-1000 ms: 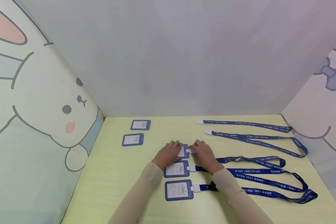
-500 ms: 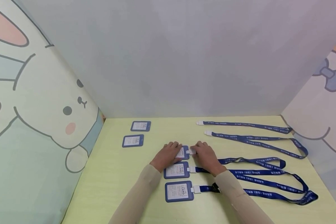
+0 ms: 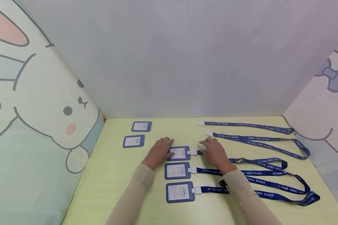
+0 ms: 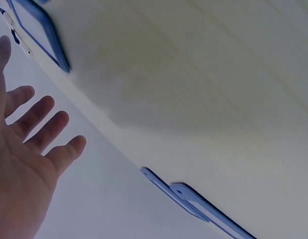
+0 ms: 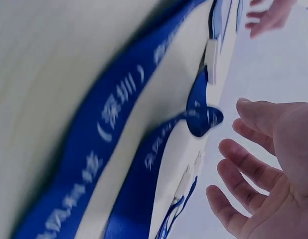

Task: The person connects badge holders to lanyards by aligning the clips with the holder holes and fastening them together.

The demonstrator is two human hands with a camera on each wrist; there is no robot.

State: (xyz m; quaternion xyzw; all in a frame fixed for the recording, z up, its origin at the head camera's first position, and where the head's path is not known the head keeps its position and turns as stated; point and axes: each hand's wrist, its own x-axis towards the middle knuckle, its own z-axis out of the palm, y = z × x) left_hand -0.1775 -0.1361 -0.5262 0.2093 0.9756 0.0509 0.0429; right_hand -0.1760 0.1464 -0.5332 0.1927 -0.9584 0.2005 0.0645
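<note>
In the head view a blue badge holder (image 3: 181,153) lies flat, joined by a white clip (image 3: 193,152) to a blue lanyard (image 3: 259,161). My left hand (image 3: 157,153) is at its left edge, fingers spread and loose. The thumb overlaps the holder; whether it touches is unclear. Over the lanyard, right of the clip, is my right hand (image 3: 217,156). The right wrist view shows its fingers (image 5: 246,191) loosely bent, with nothing between them. Two more holders with lanyards, a middle one (image 3: 177,171) and a near one (image 3: 180,192), lie in a column below.
Two badge holders without lanyards, a back one (image 3: 141,126) and a front one (image 3: 133,141), lie at the back left. At the back right are two separate lanyards, one farther (image 3: 248,124) and one nearer (image 3: 259,138). Walls border the yellow table (image 3: 107,187).
Both hands have let go of the top holder and its clip and moved apart, left hand leftward, right hand rightward. The holder and clip stay joined on the table.
</note>
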